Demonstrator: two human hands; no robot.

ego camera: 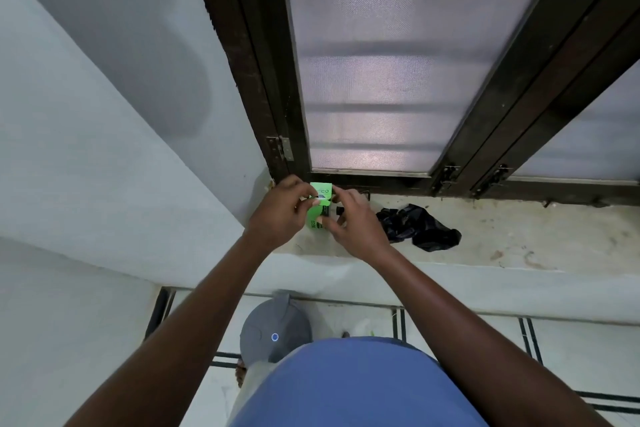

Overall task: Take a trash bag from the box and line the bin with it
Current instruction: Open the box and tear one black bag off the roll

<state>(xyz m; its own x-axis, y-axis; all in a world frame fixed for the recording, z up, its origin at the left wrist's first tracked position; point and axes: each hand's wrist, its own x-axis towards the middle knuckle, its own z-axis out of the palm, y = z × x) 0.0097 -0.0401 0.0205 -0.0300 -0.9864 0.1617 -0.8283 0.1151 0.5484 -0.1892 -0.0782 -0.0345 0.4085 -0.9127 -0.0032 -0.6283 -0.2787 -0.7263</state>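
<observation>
A small green box stands on the window ledge, its top flap raised. My left hand pinches the flap at the box's left side. My right hand grips the box from the right, fingers at its dark front. A crumpled black trash bag lies loose on the ledge just right of my right hand. Below the ledge, on the floor, stands a grey bin with its lid shut, partly hidden by my blue shirt.
A dark wooden window frame with mesh panes rises behind the ledge. A white wall closes in on the left. The tiled floor with dark stripes stretches right of the bin.
</observation>
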